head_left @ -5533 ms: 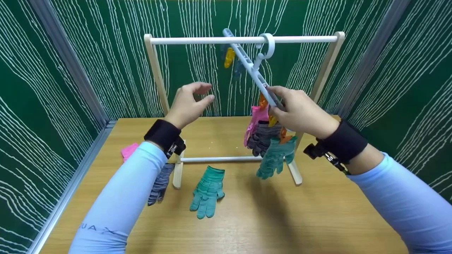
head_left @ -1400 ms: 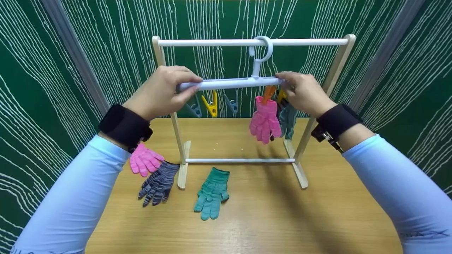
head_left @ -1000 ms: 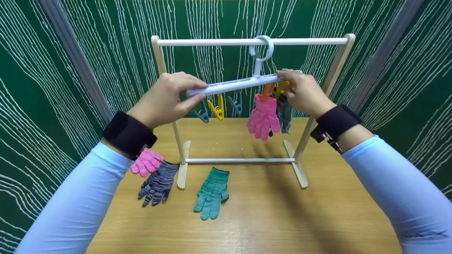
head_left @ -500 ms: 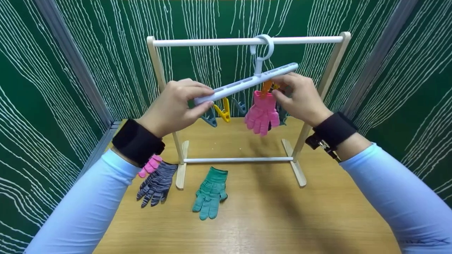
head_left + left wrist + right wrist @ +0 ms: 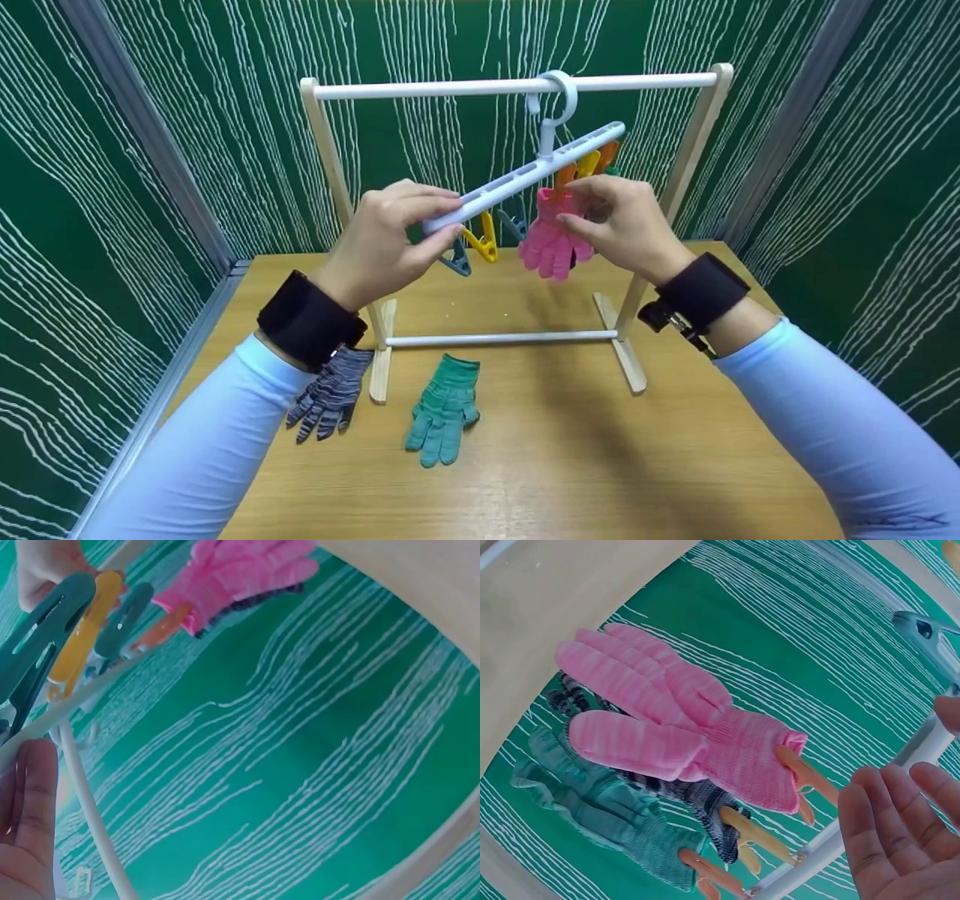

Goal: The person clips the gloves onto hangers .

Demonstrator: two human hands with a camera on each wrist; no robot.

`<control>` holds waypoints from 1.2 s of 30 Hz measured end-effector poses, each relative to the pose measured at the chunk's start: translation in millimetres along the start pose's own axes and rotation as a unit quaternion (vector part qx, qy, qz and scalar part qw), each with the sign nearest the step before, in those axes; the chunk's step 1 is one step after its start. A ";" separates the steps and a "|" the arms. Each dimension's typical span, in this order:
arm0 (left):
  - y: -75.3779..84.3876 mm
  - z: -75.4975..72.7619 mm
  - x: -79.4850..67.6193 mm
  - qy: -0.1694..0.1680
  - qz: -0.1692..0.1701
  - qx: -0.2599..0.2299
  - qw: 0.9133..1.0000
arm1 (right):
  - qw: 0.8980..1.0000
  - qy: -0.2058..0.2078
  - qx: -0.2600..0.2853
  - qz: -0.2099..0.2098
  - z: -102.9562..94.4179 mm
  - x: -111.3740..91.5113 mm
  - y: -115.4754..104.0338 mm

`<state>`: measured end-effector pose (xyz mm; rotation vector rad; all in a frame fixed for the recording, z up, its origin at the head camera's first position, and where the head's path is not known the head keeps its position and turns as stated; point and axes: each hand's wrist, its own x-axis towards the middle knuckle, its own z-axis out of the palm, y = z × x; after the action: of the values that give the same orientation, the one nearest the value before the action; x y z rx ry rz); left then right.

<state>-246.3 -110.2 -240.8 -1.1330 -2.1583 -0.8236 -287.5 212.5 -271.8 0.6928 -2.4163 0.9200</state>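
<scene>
My left hand point(image 5: 397, 240) pinches the near left end of a pale blue clip hanger point(image 5: 525, 176), whose hook loops over the rack's top bar. The hanger slants, its right end farther back. My right hand point(image 5: 626, 225) is beside the hanging pink glove point(image 5: 555, 232), fingers loosely bent; the right wrist view shows them apart from it. Orange and yellow clips hold this pink glove, a dark striped glove point(image 5: 724, 829) and a green glove point(image 5: 652, 840) in a row. At the left half dangle a yellow clip point(image 5: 484, 244) and blue-grey clips point(image 5: 459, 262) without gloves.
A green glove point(image 5: 445, 412) and a dark striped glove point(image 5: 330, 397) lie on the wooden table point(image 5: 510, 465), the latter partly behind my left forearm. The wooden rack point(image 5: 517, 84) stands on the table, with green walls around it.
My right hand has let go of the hanger and lowered beside the pink glove. My left hand, free at first, took the other end and swung it toward me. My left arm now covers the tabletop pink glove.
</scene>
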 end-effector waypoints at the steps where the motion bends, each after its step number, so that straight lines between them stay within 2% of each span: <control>1: 0.1 1.1 -0.3 0.003 0.001 -0.003 1.000 | 1.000 -0.002 0.001 0.001 1.0 -0.5 0.3; 8: 3.2 7.3 -1.1 0.016 -0.005 -0.029 0.999 | 0.999 -0.010 0.030 -0.004 7.8 -5.4 -0.4; 12: 4.5 9.6 -2.7 0.020 -0.005 -0.040 0.999 | 1.000 -0.011 0.027 -0.012 12.0 -8.6 -5.6; 16: 6.4 10.5 -3.3 0.020 0.003 -0.041 0.999 | 1.000 -0.008 0.018 -0.014 15.3 -9.8 -11.7; 28: 11.7 17.3 -1.8 0.028 0.017 -0.044 0.999 | 0.999 0.003 0.052 -0.006 25.3 -9.3 -17.3; 36: 12.0 23.7 -1.9 0.028 0.032 -0.042 0.998 | 0.999 0.019 0.049 0.009 30.7 -5.2 -24.1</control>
<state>-239.7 -88.3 -254.5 -1.2004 -2.0481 -0.9130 -276.4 176.7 -284.0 0.6834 -2.3616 1.0563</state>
